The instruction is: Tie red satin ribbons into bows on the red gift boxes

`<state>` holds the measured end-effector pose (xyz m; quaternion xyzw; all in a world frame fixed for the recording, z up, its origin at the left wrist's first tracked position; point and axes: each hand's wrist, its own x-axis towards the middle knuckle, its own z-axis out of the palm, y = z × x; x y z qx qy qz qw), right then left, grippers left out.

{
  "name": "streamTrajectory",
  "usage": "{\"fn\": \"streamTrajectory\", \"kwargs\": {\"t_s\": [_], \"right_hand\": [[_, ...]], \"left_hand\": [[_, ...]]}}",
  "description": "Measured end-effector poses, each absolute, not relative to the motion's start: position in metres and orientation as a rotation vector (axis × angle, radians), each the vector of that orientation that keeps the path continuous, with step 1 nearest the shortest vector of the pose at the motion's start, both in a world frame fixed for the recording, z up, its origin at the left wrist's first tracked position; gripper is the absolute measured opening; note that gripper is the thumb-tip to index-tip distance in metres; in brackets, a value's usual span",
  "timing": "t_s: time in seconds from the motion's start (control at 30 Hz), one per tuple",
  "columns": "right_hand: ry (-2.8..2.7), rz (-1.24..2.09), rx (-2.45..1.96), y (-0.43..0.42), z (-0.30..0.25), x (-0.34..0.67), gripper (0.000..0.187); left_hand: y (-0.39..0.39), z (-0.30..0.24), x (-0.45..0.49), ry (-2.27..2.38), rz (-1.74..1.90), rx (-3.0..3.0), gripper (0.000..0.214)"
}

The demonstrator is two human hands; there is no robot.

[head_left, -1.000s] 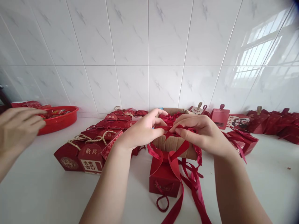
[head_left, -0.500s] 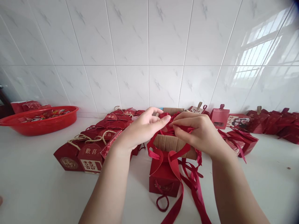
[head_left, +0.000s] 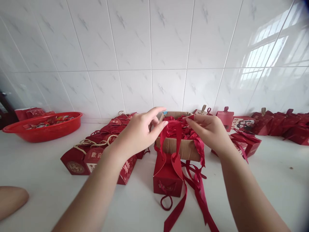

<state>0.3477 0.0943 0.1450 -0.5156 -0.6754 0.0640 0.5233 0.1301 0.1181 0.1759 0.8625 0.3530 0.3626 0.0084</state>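
Observation:
A small red gift box (head_left: 168, 180) stands upright on the white table, with a red ribbon (head_left: 178, 138) running up from the holes in its top flaps. My right hand (head_left: 205, 127) pinches the ribbon between thumb and fingers, above the right side of the box. Across from it, my left hand (head_left: 145, 129) is open, its thumb and index finger apart and the thumb tip beside the ribbon's left strand. A dark red cord loop (head_left: 166, 203) lies at the box's front. Just behind is a cardboard box (head_left: 178, 148) full of red ribbons.
Red gift boxes with cord handles (head_left: 79, 161) stand in rows to the left. A red basin (head_left: 43, 129) of wrapped sweets sits further left. More red boxes (head_left: 263, 124) line the tiled wall at right. Part of a person (head_left: 12, 199) shows at the lower left edge.
My hands have moved slightly apart, and the ribbon now rises in a taller loop above the gift box. The person's part at lower left shows more.

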Motion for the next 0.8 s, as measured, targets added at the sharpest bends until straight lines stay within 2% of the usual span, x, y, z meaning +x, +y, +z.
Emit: {"fn": "streamTrajectory", "kwargs": {"t_s": [0.13,0.27,0.47,0.8], "right_hand": [[-1.635,0.03,-1.503,0.079,0.126,0.37,0.04],[-1.679,-0.017,-1.714,0.065,0.097,0.396,0.036],[-1.665,0.021,-2.043,0.051,0.058,0.42,0.029],[-1.593,-0.017,-2.182,0.044,0.038,0.437,0.026]], "left_hand": [[0.122,0.171,0.1,1.156,1.054,3.035,0.034],[0.131,0.155,0.065,1.157,0.893,3.245,0.024],[0.139,0.128,0.034,1.423,0.826,3.244,0.029],[0.13,0.106,0.026,1.505,0.662,3.269,0.032]]}}
